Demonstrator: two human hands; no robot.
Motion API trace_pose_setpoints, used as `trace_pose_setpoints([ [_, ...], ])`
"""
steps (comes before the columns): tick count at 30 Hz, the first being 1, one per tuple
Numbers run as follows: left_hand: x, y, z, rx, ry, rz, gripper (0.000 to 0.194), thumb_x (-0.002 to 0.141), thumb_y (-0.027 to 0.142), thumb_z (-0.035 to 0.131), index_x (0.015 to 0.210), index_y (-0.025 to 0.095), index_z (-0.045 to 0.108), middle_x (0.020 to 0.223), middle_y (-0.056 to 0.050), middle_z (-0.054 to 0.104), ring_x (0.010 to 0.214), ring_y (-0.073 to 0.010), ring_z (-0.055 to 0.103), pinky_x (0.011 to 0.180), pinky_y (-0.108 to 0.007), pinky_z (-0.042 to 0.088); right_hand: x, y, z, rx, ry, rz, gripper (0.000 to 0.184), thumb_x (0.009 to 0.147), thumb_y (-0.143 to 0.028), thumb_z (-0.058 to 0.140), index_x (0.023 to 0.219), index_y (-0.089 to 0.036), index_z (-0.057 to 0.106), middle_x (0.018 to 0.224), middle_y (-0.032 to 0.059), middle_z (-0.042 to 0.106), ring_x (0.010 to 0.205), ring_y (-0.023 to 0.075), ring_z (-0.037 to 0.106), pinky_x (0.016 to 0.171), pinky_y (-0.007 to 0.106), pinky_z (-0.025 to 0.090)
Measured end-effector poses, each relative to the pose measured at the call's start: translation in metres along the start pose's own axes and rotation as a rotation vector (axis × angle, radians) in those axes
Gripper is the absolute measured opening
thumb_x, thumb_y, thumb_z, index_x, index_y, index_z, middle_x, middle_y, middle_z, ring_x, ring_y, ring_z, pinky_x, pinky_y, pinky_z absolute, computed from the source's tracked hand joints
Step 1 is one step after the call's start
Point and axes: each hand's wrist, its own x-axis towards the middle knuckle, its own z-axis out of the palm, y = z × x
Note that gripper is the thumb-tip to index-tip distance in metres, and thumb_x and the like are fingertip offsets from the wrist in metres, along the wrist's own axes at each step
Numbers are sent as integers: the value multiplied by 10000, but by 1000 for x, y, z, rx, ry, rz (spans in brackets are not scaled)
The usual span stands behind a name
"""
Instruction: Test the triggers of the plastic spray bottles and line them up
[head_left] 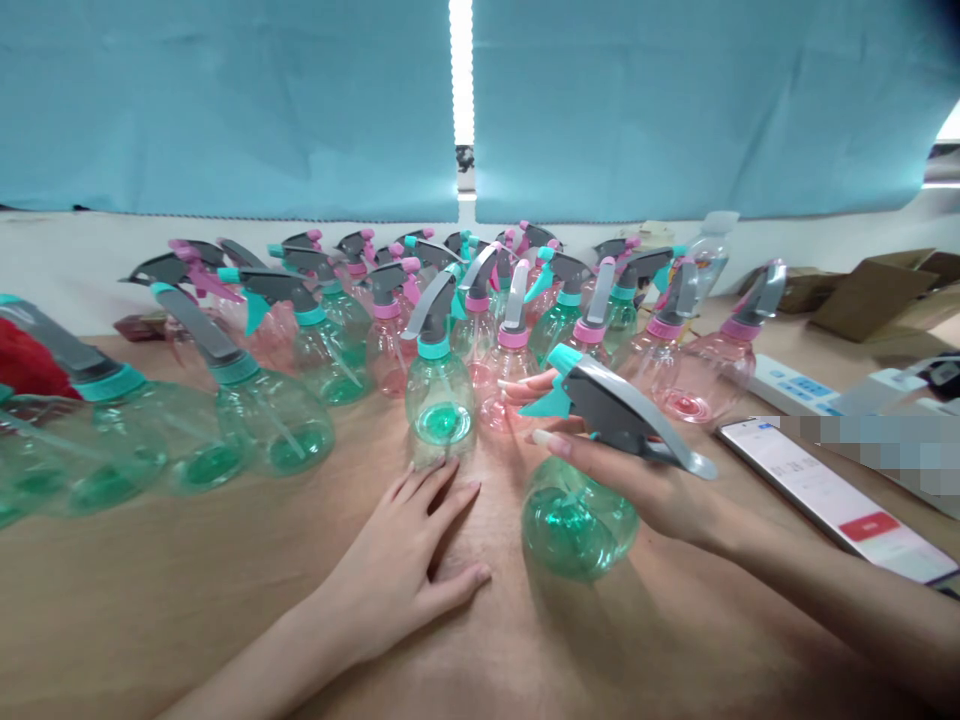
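My left hand point(412, 550) lies on the table with its fingers spread and nothing in it. Its fingertips are close to the base of a green spray bottle point(439, 395) with a teal collar and grey head; I cannot tell whether they touch. With my right hand point(637, 475) I grip another green spray bottle point(577, 525) around its neck. That bottle leans, its grey and teal trigger head tipped across the hand, which hides the collar. Its base is at or just above the tabletop.
Several green and pink spray bottles point(514, 350) crowd the back and left of the table point(225, 580). On the right lie a phone point(832, 490) and a white power strip point(795, 385). Cardboard boxes point(874, 295) and a clear bottle point(709, 255) stand behind. Something red and fluffy point(30, 370) is far left.
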Motion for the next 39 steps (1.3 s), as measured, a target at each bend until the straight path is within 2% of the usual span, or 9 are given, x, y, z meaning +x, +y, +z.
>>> trace_pose_setpoints([
  [2,0,0,0,4,1,2,646,890,553,537,1406,176,443,1469,-186,379,1331,-382,349,1055,-576,297,-1,0,0,-4,4,9,265,848,-216,631,1102,-286,602,1047,-8,668,937,170,657,831,319,561],
  [5,0,-1,0,5,8,-1,639,887,550,542,1406,192,440,1467,-175,386,1328,-374,356,1052,-574,302,-3,0,0,-9,5,6,264,845,-209,631,1094,-293,603,1070,-9,658,875,158,657,808,318,567],
  [11,-1,1,0,-1,-6,-7,645,888,568,528,1404,191,438,1470,-181,380,1331,-374,350,1042,-574,314,-3,-1,-1,-42,21,6,280,860,-243,614,1134,-301,603,1017,1,667,839,175,648,750,345,573],
  [16,0,1,0,-11,16,-5,631,884,562,539,1401,215,438,1462,-158,400,1325,-363,362,1050,-567,307,-2,0,-1,6,4,13,232,838,-214,634,1054,-296,613,954,-12,644,843,162,635,818,351,562],
  [22,-1,0,0,-18,15,0,633,887,565,533,1403,210,436,1466,-162,391,1320,-372,365,1043,-574,314,-1,2,0,5,14,17,122,832,-212,638,933,-278,623,872,-18,628,761,146,613,784,342,565],
  [31,-1,-1,1,-4,14,2,633,898,576,514,1409,211,428,1476,-167,375,1333,-362,352,1046,-563,311,-2,1,0,0,20,-2,178,835,-194,636,979,-295,615,885,-21,620,802,142,639,783,303,572],
  [35,-1,-1,1,-21,32,-1,635,890,572,529,1409,219,428,1475,-157,381,1328,-366,358,1044,-560,314,-1,2,-1,-12,11,-12,172,842,-215,632,999,-285,624,914,-5,640,849,168,654,811,342,573],
  [39,-1,0,1,-6,14,-3,640,892,575,520,1411,212,426,1477,-164,375,1330,-366,356,1042,-566,319,-1,3,-1,-10,11,-4,274,850,-227,623,1117,-285,607,1028,7,661,871,172,654,826,362,567],
])
